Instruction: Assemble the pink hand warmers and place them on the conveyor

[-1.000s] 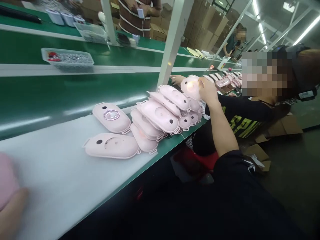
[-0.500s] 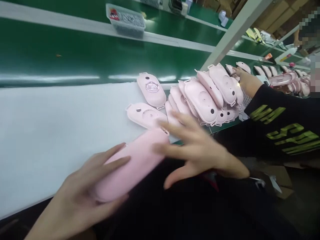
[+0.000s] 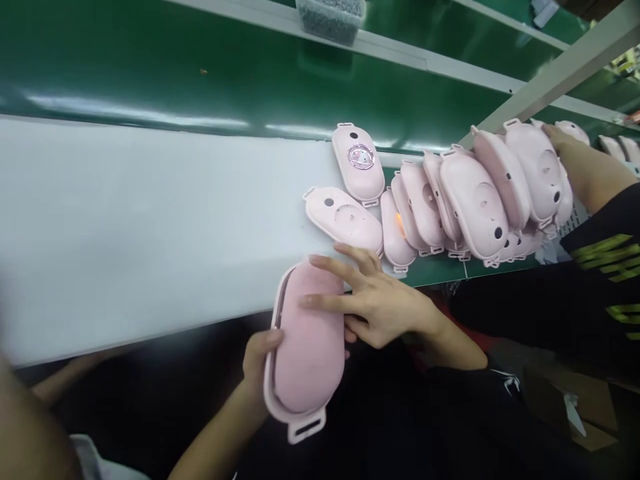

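Observation:
A pink, rounded oblong plastic case (image 3: 310, 360) with a slotted loop at its near end is held above my lap, just off the table's front edge. My left hand (image 3: 260, 353) grips it, thumb on the rim at the left and fingertips showing at the right side. Stretched across its smooth upper face are the fingers of my right hand (image 3: 380, 300), spread and touching it; its thumb is hidden. Beyond it, a similar case (image 3: 345, 220) with a bare round recess lies on the white sheet (image 3: 150, 233). Behind that rests a case (image 3: 357, 163) with an oval character badge.
Stacked pink cases (image 3: 475, 200) lean together at the right. A co-worker's hand (image 3: 585, 163) reaches to their far side. At lower left is another person's blurred arm (image 3: 30, 427). A clear tub (image 3: 330, 20) stands behind; a slanted post (image 3: 565, 67) rises at right.
The case has turned more upright, and its rim and near loop now show. My right hand's fingers have settled on its face. The view has shifted, so the table things appear further right.

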`<state>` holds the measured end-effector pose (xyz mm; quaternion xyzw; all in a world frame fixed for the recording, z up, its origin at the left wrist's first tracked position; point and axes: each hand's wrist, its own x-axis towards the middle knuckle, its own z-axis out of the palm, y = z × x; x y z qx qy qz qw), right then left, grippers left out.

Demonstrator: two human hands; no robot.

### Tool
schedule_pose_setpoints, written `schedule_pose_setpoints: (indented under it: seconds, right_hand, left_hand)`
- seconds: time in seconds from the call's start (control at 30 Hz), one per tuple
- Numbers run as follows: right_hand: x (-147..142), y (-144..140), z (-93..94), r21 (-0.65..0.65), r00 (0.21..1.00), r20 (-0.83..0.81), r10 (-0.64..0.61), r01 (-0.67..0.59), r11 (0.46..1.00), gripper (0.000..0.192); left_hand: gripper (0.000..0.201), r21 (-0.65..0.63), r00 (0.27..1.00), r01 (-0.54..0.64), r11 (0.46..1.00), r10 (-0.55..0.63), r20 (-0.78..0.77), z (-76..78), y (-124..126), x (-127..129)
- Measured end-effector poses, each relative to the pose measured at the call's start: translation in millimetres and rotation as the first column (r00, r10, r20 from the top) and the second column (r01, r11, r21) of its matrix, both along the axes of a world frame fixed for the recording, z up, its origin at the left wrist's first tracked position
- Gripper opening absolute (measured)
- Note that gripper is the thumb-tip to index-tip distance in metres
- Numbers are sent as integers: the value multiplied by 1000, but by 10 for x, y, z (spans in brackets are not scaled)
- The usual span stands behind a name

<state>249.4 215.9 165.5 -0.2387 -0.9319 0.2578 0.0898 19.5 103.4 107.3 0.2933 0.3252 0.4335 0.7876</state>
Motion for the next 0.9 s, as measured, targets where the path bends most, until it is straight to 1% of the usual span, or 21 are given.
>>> schedule_pose_setpoints:
  seconds: [0.03, 0.07, 0.1, 0.13, 0.17, 0.2, 0.23, 0.27, 0.33, 0.4, 0.47, 0.53, 0.57, 0.63, 0.7, 0.77, 0.83, 0.9]
  right_hand:
    - [-2, -34, 39, -80, 999, -17, 27, -29, 996, 83]
    - [-16, -73, 48, -161, 997, -62, 48, -57, 985, 86]
    - [-42, -114, 29, -235, 992, -123, 35, -63, 970, 91]
    - [-78, -155, -12, -292, 982, -186, -19, -37, 956, 100]
    - [-121, -193, -67, -330, 965, -244, -93, 7, 944, 109]
    - [-164, -223, -126, -350, 940, -298, -164, 53, 935, 115]
    - [-201, -243, -181, -362, 914, -347, -211, 77, 929, 115]
    - [-228, -250, -225, -371, 890, -393, -231, 77, 926, 109]
    - [-248, -239, -270, -381, 852, -455, -259, 76, 921, 91]
    - [-240, -221, -254, -358, 838, -448, -311, 150, 921, 80]
    - [-245, -225, -190, -256, 866, -373, -332, 248, 934, 75]
    - [-284, -249, -99, -116, 911, -228, -343, 324, 939, 70]
    - [-314, -262, -51, -56, 920, -146, -363, 359, 932, 68]
    - [-379, -276, 37, 21, 912, -19, -411, 411, 911, 68]
    - [-432, -271, 100, 49, 903, 38, -429, 427, 903, 65]
    - [-463, -258, 131, 65, 910, 51, -412, 408, 910, 51]
    - [-476, -254, 124, 82, 924, 49, -378, 374, 924, 39]
    - [-485, -270, 75, 115, 945, -8, -328, 327, 938, 39]
  left_hand:
    - [85, -50, 999, -49, 998, 49, 8, -41, -50, -9]
    - [84, -59, 992, -126, 990, 124, -28, -87, -97, -13]
    - [87, -29, 974, -215, 976, 212, -77, -137, -139, -12]
    - [95, 32, 940, -309, 950, 311, -138, -191, -174, -7]
    - [104, 101, 899, -380, 919, 393, -195, -247, -201, -2]
    - [110, 159, 861, -423, 892, 451, -236, -301, -221, 2]
    - [111, 198, 833, -448, 872, 487, -261, -351, -237, 2]
    - [107, 216, 817, -463, 860, 508, -272, -392, -248, -2]
    - [94, 210, 803, -494, 843, 536, -262, -444, -263, -8]
    - [92, 201, 810, -498, 844, 535, -239, -450, -268, -1]
    - [96, 227, 822, -482, 846, 526, -218, -420, -258, 23]
    - [101, 297, 834, -442, 846, 510, -211, -368, -233, 49]
    - [105, 333, 841, -415, 847, 496, -214, -340, -215, 56]
    - [112, 390, 854, -366, 845, 471, -218, -286, -172, 56]
    - [112, 398, 874, -320, 860, 429, -226, -250, -131, 38]
    - [111, 387, 887, -301, 871, 405, -222, -244, -104, 13]
    - [111, 379, 885, -312, 871, 412, -218, -269, -101, -7]
    - [112, 389, 863, -341, 856, 449, -233, -312, -122, -11]
